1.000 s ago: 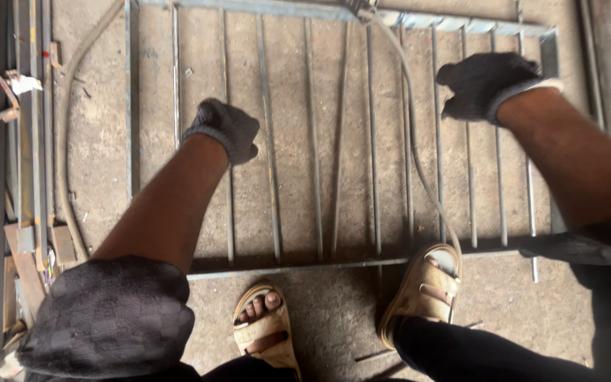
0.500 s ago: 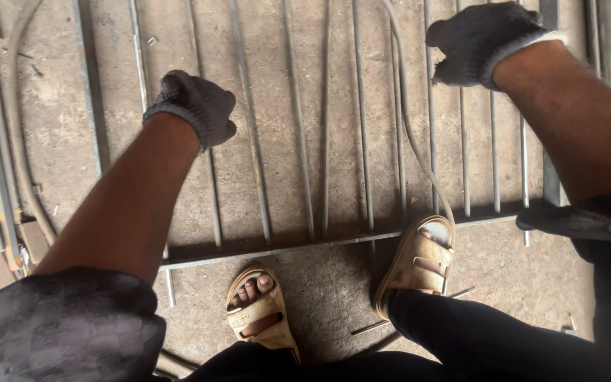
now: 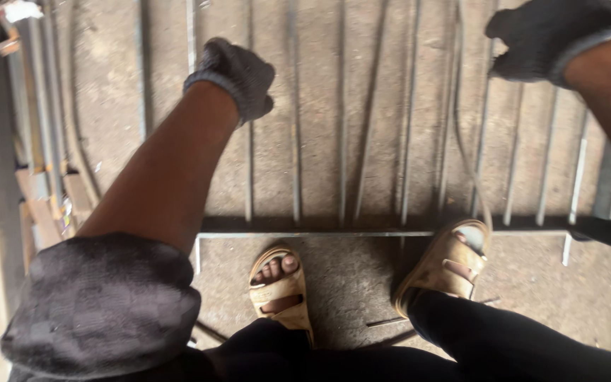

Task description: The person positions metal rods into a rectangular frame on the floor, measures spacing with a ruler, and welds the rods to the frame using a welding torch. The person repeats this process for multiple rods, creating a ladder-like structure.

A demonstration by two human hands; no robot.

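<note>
Two gloved hands over a metal grille (image 3: 362, 141) lying flat on the concrete floor (image 3: 348, 283).

The left hand (image 3: 238, 74), in a dark glove, is curled into a fist around one of the grille's upright bars. The right hand (image 3: 549, 35), also gloved, hangs over the bars at the grille's far right, fingers bent; whether it grips one I cannot tell. A thin cable (image 3: 464, 141) trails across the grille. Sandalled feet (image 3: 281, 290) stand at the grille's near rail, and metal offcuts (image 3: 37, 177) lie left of it.

A metalworking workshop: a grey steel grille of thin parallel bars (image 3: 341, 141) lies flat on the rough, stained concrete floor (image 3: 348, 283), with long metal bars and offcuts (image 3: 37, 141) piled along the left wall.
</note>
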